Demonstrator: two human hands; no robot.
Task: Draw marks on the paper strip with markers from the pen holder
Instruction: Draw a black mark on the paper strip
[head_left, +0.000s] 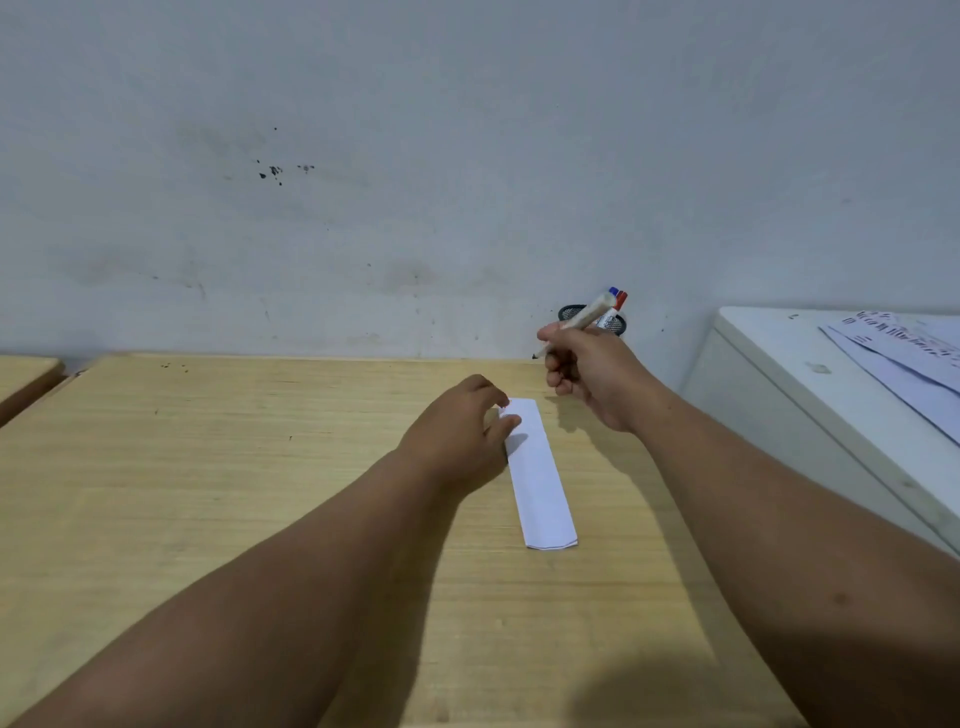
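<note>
A white paper strip (540, 483) lies lengthwise on the wooden table (208, 467), with a faint red mark near its far left corner. My left hand (457, 431) rests its fingertips on the strip's far left edge. Held in my right hand (592, 374), a white marker (582, 318) hovers above and to the right of the strip's far end, dark tip pointing down-left. Behind that hand stands a black mesh pen holder (613, 323) against the wall, partly hidden, with a blue-capped and a red-capped marker (619, 297) sticking out.
A white cabinet (779, 395) stands against the table's right side, with printed sheets of paper (904, 358) on top. A grey stained wall (415, 208) runs behind the table. Part of a second wooden table (26, 379) shows at far left.
</note>
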